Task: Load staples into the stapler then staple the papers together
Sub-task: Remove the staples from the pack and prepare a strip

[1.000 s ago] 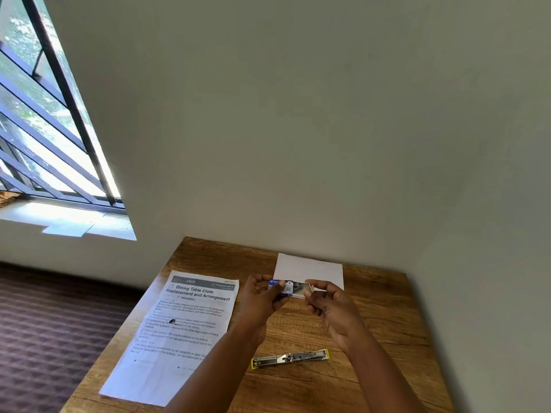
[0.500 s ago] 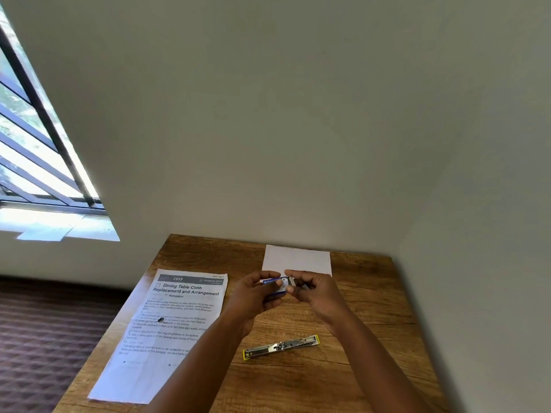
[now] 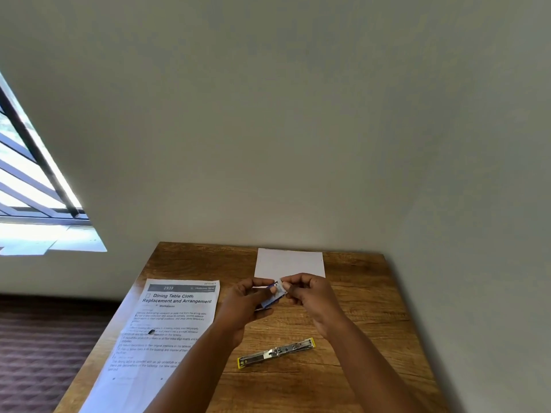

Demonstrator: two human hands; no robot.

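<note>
Above the middle of the wooden table, my left hand grips a small blue staple box. My right hand pinches the box's open end with thumb and forefinger. What my right fingertips hold inside the box is too small to tell. The stapler, silver with yellow ends, lies opened out flat on the table just below my hands. A blank white paper rests at the back of the table, and a printed sheet lies to the left.
The table stands in a corner, with walls close behind and on the right. The printed sheet hangs over the table's left edge. A barred window is at the far left, and dark patterned carpet covers the floor beside the table.
My hands came closer together at the box; my right fingers moved from the pulled-out end to the box's opening. The camera turned right, so less of the window shows.
</note>
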